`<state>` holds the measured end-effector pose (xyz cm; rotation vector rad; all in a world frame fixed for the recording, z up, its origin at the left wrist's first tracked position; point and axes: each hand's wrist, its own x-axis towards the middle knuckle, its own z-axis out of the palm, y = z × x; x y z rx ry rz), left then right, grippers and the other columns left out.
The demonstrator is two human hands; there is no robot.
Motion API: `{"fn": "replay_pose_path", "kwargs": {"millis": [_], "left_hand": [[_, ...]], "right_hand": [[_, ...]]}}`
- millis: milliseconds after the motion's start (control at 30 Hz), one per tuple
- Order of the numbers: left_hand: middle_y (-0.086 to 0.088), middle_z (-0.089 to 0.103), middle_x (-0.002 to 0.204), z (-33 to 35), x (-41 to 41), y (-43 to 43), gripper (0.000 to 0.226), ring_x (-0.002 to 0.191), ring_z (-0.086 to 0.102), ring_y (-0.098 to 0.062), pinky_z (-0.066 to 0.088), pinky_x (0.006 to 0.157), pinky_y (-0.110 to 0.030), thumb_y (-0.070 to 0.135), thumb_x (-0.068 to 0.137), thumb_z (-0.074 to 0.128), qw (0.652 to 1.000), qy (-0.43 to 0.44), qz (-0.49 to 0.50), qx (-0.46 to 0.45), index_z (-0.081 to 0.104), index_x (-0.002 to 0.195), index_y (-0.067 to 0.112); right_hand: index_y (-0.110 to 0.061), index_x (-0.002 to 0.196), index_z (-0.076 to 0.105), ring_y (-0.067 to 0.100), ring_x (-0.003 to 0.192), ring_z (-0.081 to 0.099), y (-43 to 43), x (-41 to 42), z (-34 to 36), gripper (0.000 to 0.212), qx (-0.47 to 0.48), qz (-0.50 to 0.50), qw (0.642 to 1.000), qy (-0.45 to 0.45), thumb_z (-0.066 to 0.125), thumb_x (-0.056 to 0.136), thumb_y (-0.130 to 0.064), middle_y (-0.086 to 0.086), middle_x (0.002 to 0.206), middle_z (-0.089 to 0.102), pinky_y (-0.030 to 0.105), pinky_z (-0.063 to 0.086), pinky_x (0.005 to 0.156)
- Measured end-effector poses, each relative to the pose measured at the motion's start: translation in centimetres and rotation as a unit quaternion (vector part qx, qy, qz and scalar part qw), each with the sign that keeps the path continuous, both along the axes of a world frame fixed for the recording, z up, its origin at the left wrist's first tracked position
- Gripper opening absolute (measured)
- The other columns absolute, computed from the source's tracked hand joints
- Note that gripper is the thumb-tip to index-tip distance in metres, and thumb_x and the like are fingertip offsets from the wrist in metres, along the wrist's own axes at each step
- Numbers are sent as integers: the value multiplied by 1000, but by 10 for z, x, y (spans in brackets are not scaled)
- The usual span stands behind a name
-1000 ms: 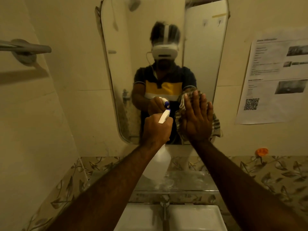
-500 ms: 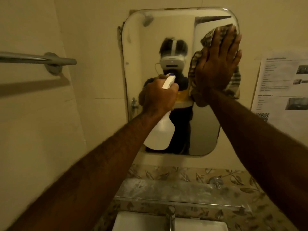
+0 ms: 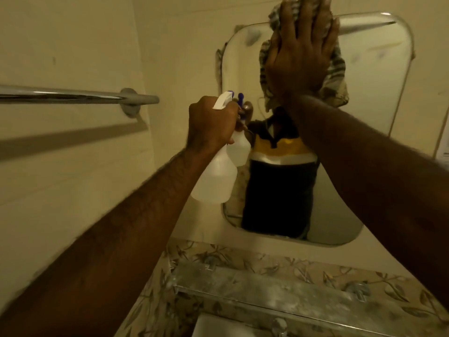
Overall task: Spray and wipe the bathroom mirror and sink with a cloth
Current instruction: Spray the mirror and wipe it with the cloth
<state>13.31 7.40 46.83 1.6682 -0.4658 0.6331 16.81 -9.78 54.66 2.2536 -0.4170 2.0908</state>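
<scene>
Head cam: your right hand [image 3: 300,53] is flat, pinning the striped cloth [image 3: 336,76] at the mirror [image 3: 374,98] top edge, unwiped glass below, left hand [image 3: 212,122] gripping the spray bottle [image 3: 216,178].

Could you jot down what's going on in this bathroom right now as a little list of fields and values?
Place: beige tiled bathroom wall with a rounded rectangular wall mirror
Right hand: flat, pressing a striped checked cloth against the mirror's top edge
Left hand: gripping a translucent white plastic spray bottle, nozzle toward the mirror
Left of mirror: chrome towel bar on the wall
Below mirror: glass shelf over leaf-patterned tiles
Bottom edge: white sink with a metal tap, partly cut off
Sink wiped: cannot tell
</scene>
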Motion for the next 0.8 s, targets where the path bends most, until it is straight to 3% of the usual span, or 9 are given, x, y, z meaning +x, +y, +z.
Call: {"fn": "replay_pose_path", "kwargs": {"millis": [100, 267, 467, 633, 800], "left_hand": [[0, 65, 71, -4, 8, 14, 20, 48, 63, -15, 52, 41, -23, 22, 92, 58, 1000, 6, 26, 9, 70, 96, 7], [-11, 69, 71, -28, 19, 31, 21, 50, 66, -20, 59, 47, -34, 21, 91, 57, 998, 2, 57, 24, 70, 86, 5], [-14, 69, 72, -74, 24, 40, 25, 47, 64, -20, 52, 41, -24, 22, 89, 56, 996, 47, 75, 32, 70, 82, 3], [-13, 70, 72, -120, 20, 40, 25, 47, 66, -25, 46, 38, -19, 23, 88, 55, 991, 98, 70, 52, 70, 78, 5], [-8, 67, 71, -154, 12, 36, 23, 54, 66, -25, 42, 34, -15, 21, 90, 57, 986, 139, 64, 66, 70, 89, 1]], "right_hand": [[-31, 160, 26, 36, 156, 17, 25, 18, -10, 57, -52, 23, 998, 23, 22, 105, -45, 10, 169, 22, 56, 11, 126], [-26, 161, 25, 36, 156, 17, 51, 41, -53, 58, -150, 54, 984, 74, 24, 105, -42, 11, 169, 21, 57, 14, 125], [-22, 160, 28, 36, 156, 17, 65, 55, -131, 59, -213, 56, 967, 125, 39, 104, -39, 11, 169, 22, 58, 16, 124], [-17, 160, 30, 34, 155, 20, 57, 52, -236, 63, -259, 88, 952, 140, 46, 104, -41, 12, 167, 27, 56, 20, 123], [-18, 160, 30, 30, 155, 24, 30, 32, -321, 62, -321, 110, 922, 186, 48, 103, -37, 8, 166, 30, 51, 27, 123]]}}
